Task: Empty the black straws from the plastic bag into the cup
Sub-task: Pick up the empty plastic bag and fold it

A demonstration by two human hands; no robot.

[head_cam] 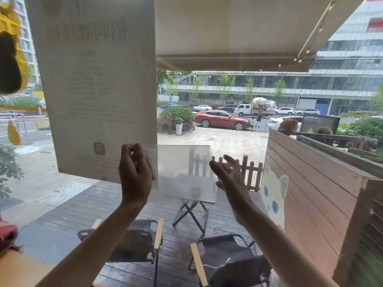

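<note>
I hold a clear plastic bag [182, 172] up in front of a window, at about head height. It looks flat, and no black straws show inside it. My left hand [135, 175] pinches the bag's left edge between thumb and curled fingers. My right hand [227, 172] is beside the bag's right edge with its fingers spread and straight, close to the edge; I cannot tell if it touches. No cup is in view.
A large white paper poster [97, 79] hangs on the glass at upper left. Beyond the window are a wooden deck with folding chairs [136, 243], a small folding table [190, 212], a wooden slat wall [310, 193] on the right, and a street with cars.
</note>
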